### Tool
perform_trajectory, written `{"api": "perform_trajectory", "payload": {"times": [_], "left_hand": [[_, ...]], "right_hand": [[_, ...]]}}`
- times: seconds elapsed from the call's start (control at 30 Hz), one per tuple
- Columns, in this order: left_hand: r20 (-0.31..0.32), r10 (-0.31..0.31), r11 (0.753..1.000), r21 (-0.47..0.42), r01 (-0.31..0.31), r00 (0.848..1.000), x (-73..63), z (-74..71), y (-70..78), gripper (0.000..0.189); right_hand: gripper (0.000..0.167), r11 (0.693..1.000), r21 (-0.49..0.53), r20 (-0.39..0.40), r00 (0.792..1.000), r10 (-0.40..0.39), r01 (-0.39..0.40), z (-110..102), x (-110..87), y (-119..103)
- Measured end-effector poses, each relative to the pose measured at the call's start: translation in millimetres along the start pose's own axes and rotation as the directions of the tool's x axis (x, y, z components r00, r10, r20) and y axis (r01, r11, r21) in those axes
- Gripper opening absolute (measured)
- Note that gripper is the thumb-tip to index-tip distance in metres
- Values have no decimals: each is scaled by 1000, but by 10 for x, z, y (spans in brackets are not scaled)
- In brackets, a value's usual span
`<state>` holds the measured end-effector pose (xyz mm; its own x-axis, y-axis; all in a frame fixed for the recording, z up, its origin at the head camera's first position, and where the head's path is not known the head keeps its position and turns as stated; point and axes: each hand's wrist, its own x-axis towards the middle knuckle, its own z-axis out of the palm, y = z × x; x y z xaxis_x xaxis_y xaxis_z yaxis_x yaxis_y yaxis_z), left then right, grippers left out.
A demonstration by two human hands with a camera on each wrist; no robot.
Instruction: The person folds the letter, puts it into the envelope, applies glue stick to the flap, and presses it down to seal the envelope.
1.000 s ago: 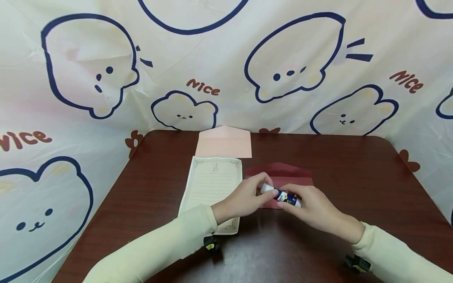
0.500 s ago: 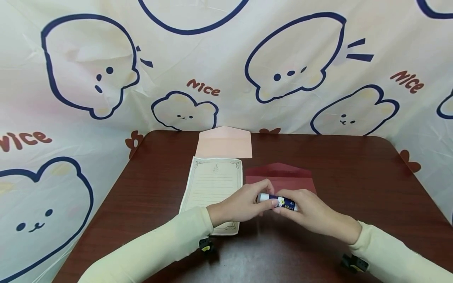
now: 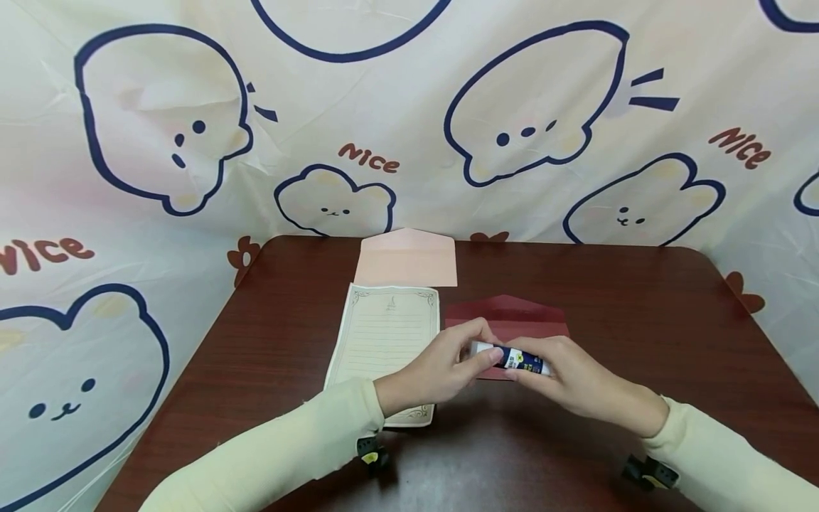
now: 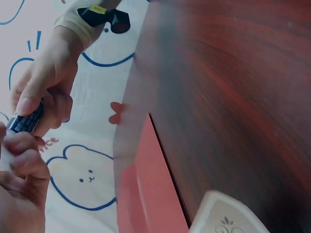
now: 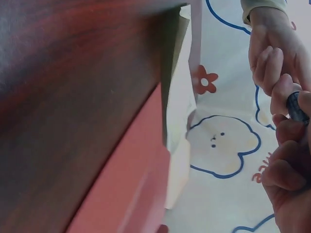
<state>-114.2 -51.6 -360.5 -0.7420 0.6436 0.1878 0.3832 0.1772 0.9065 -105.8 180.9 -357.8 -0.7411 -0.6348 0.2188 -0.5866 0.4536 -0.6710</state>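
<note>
Both hands hold a glue stick [image 3: 522,360], a dark blue tube with a white label and white ends, above the front part of a red envelope [image 3: 505,311]. My left hand [image 3: 444,366] pinches its white left end between thumb and fingers. Gripping the blue barrel from the other side is my right hand [image 3: 579,373]. In the left wrist view the glue stick [image 4: 25,121] shows between the two hands, well above the table. Fingers hide most of the tube [image 5: 295,107] in the right wrist view. The envelope lies with its pointed flap spread away from me.
A cream sheet of lined letter paper [image 3: 387,323] with an ornate border lies left of the red envelope, partly under my left forearm. Behind it is a pale pink envelope [image 3: 406,263] at the table's back edge. A printed cloth [image 3: 422,107] hangs behind the brown table [image 3: 640,313].
Both hands first came down toward me with the glue stick, then rose a little and shifted right. The stick stays gripped in both. Paper and envelopes have not moved.
</note>
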Motion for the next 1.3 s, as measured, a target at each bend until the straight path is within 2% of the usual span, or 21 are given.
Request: {"api": "perform_trajectory", "payload": {"times": [0.17, 0.5, 0.7, 1.0, 1.23, 1.3], "left_hand": [[-56, 48, 999, 15, -47, 997, 20, -2, 47, 11], [-90, 2, 996, -94, -10, 996, 11, 30, 80, 16], [-119, 5, 994, -109, -18, 993, -22, 53, 77, 18], [-114, 2, 996, -89, -12, 993, -78, 71, 64, 18], [-46, 15, 993, -118, -20, 999, -95, 44, 51, 17], [-19, 10, 998, -65, -11, 1000, -96, 16, 42, 16]], "right_hand": [[19, 995, -88, -28, 998, -52, 49, -44, 15, -44], [19, 992, -101, -33, 997, -75, 71, -56, 12, -90], [13, 997, 25, -22, 997, -76, 76, -61, 2, -88], [10, 988, 157, 27, 1000, -4, 0, -37, -12, -79], [16, 965, 262, 71, 997, -12, -7, -26, -4, -40], [17, 960, 278, 92, 996, 3, -28, -22, 10, -27]]}}
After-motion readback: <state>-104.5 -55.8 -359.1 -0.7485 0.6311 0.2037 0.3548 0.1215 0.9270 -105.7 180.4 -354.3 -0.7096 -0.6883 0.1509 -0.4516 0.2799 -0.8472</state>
